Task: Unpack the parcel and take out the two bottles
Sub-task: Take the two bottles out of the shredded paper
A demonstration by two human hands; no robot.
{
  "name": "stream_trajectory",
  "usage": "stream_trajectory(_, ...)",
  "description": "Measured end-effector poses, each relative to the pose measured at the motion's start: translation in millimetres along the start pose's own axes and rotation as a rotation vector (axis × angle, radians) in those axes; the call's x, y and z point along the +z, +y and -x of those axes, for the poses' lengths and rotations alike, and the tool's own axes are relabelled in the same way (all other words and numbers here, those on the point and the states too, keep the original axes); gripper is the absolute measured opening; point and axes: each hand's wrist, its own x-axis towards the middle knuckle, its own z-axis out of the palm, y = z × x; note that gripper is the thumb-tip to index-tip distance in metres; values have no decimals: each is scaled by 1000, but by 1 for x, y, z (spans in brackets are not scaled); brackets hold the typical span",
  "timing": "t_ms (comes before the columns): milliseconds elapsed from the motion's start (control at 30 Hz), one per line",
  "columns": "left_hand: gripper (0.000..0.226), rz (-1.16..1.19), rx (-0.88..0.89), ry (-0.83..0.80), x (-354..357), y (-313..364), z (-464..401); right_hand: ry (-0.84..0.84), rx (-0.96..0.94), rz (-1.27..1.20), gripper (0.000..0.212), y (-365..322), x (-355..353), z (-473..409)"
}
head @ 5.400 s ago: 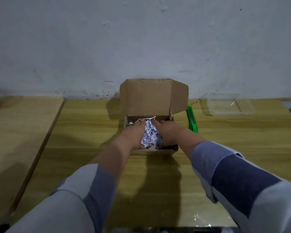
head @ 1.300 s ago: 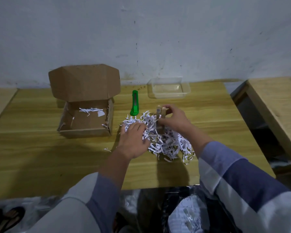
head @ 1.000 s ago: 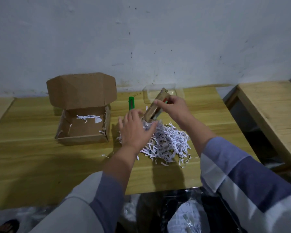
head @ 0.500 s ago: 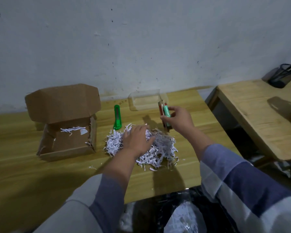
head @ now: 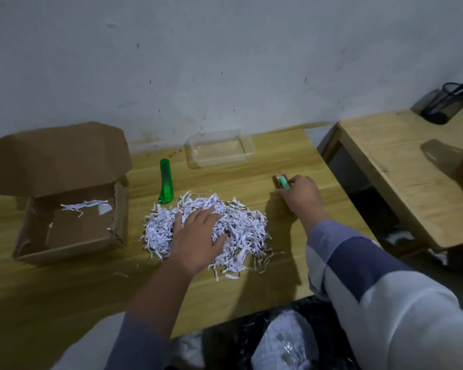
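Note:
The open cardboard parcel (head: 64,217) sits at the left of the wooden table (head: 238,182), with only a few paper shreds inside. A heap of shredded white paper (head: 241,225) lies in the middle. My left hand (head: 198,236) rests flat on the heap, fingers spread. My right hand (head: 300,193) is at the right side of the table, closed on two small bottles (head: 282,181) with a mint-green and a reddish cap, held low at the tabletop. Their bodies are mostly hidden by my fingers.
A green utility knife (head: 165,181) lies between parcel and heap. A clear plastic tray (head: 219,148) stands near the wall. A second wooden table (head: 401,169) is to the right across a gap. A black bag (head: 278,340) with paper scraps sits below the front edge.
My right hand has carried the bottles from above the heap to the right and down to the tabletop. My left hand stayed on the shredded paper.

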Motion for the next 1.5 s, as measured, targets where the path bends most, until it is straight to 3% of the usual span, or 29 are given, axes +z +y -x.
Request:
stream_trajectory(100, 50, 7, 0, 21, -2, 1, 3, 53, -15, 88, 58, -4, -5, 4)
stream_trajectory(200, 45, 9, 10, 84, -9, 1, 5, 88, -138, 76, 46, -20, -6, 24)
stream_trajectory(400, 42, 0, 1, 255, -21, -16, 11, -75, -507, -164, 13, -72, 27, 93)
stream_trajectory(533, 35, -5, -104, 263, -22, -31, 26, -309, -600, -224, 16, -91, 50, 130)
stream_trajectory(667, 54, -2, -166, 184, -17, -47, 41, -382, -731, -18, 20, -92, 64, 140)
stream_trajectory(800, 68, 37, -212, 102, -16, -52, 51, -390, -689, 80, 21, -85, 58, 133)
stream_trajectory(900, 75, 45, -249, 72, -17, -52, 55, -275, -628, 83, 38, -86, 53, 130)
stream_trajectory(1033, 79, 110, -286, 43, -18, -51, 56, -127, -661, 63, 14, -96, 55, 131)
stream_trajectory(1100, 79, 142, -300, 40, -17, -51, 57, -185, -729, 69, 15, -103, 62, 135)
stream_trajectory(1200, 79, 166, -327, 32, -15, -54, 59, -315, -687, 89, 19, -111, 67, 141)
stream_trajectory(1367, 76, 131, -335, -24, -16, -53, 64, -396, -607, 302, 52, -107, 65, 138)
stream_trajectory(1500, 79, 92, -326, -69, -18, -49, 63, -367, -591, 342, 59, -104, 63, 139)
